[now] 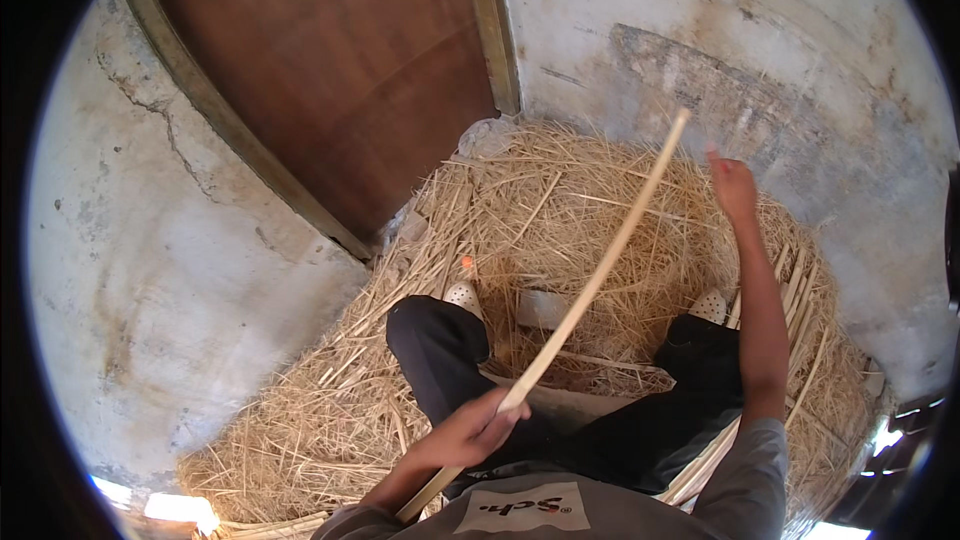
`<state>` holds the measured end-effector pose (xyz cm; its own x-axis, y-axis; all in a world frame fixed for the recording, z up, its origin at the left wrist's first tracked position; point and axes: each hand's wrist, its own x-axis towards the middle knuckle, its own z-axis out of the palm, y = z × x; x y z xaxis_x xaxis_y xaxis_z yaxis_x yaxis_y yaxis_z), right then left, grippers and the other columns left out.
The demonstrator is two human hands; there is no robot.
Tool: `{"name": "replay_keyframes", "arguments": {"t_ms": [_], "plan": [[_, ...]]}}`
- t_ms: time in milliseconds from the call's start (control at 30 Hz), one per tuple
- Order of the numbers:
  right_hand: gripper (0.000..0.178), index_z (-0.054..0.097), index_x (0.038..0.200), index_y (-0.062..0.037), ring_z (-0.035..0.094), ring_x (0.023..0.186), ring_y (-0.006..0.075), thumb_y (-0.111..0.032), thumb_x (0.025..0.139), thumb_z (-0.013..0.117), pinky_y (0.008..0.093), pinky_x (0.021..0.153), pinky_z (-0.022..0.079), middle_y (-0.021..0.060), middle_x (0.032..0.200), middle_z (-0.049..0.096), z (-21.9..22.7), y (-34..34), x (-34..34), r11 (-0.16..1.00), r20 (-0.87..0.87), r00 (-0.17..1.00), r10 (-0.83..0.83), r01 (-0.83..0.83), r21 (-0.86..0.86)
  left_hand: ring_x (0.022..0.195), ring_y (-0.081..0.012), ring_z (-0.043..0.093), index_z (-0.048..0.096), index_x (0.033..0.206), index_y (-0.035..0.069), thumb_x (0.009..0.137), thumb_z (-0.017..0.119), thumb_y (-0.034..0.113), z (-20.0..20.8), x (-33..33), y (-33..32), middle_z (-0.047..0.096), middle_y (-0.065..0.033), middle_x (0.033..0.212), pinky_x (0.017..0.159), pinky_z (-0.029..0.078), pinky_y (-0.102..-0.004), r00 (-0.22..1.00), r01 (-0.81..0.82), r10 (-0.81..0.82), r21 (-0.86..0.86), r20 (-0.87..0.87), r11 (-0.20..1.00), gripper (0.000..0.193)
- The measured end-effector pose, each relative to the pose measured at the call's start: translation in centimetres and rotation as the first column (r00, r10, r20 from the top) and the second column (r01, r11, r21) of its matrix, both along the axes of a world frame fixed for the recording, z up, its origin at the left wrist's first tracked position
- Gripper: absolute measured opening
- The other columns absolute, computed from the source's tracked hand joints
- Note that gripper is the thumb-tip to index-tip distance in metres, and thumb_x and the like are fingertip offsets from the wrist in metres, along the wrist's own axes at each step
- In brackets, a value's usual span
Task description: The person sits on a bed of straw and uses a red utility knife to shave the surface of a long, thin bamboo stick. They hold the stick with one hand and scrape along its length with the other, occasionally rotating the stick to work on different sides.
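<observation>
A long, pale strip that looks like split bamboo (600,275) slants up and to the right across the middle of the view. My left hand (482,427) is closed around its lower part, above my lap, and the lower end runs back beside my left forearm. To the right of the strip's upper end, my right hand (735,190) is raised on an outstretched arm, apart from the strip. Its fingers look curled in, with one digit pointing up; blur hides whether anything is in them.
Loose straw-like shavings (570,180) heap over the floor around my legs. More pale strips (800,285) lie along the right side. A greyish block (543,309) sits between my feet. Beyond stand a brown door (330,50) and stained walls (800,70). A small orange object (467,262) lies near my left shoe.
</observation>
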<state>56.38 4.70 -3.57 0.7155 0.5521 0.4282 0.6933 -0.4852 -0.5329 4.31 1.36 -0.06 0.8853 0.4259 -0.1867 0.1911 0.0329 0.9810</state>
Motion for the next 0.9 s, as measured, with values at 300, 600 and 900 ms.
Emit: {"name": "replay_keyframes", "arguments": {"t_ms": [300,600,900], "plan": [[0.061,0.051,0.055,-0.0093,0.046,0.041,0.0239,-0.066,0.073,0.067,0.0378,0.042,0.038,0.0065,0.047,0.044,3.8,-2.8,-20.2,0.689,0.328,0.635,0.7,-0.721,-0.076,0.051,-0.0003,0.037,0.049,0.108,0.006,0.103,0.039,0.021,-0.6,6.3,1.9,0.04,0.0071,0.063,0.046,0.03,-0.0179,0.96,-0.249,0.237,0.066,0.152,0.966,0.018],[0.06,0.052,0.054,-0.0108,0.052,0.043,0.0259,-0.066,0.068,0.07,0.0382,0.044,0.04,0.0072,0.047,0.046,3.4,-2.2,-21.0,0.702,0.36,0.638,0.68,-0.709,-0.069,0.047,-0.0011,0.035,0.048,0.108,0.006,0.103,0.039,0.024,0.9,6.5,0.6,0.038,0.0064,0.06,0.046,0.032,-0.0184,0.96,-0.24,0.225,0.078,0.169,0.968,0.02],[0.05,0.059,0.058,-0.0092,0.054,0.042,0.0246,-0.055,0.075,0.071,0.0381,0.045,0.044,0.0079,0.048,0.051,3.5,-1.5,-17.6,0.797,0.231,0.767,0.598,-0.6,-0.069,0.036,-0.0068,0.029,0.046,0.105,0.007,0.105,0.034,0.023,0.4,5.3,0.5,0.033,0.0037,0.051,0.043,0.027,-0.0218,0.948,0.032,0.125,-0.476,0.294,0.879,0.02]]}}
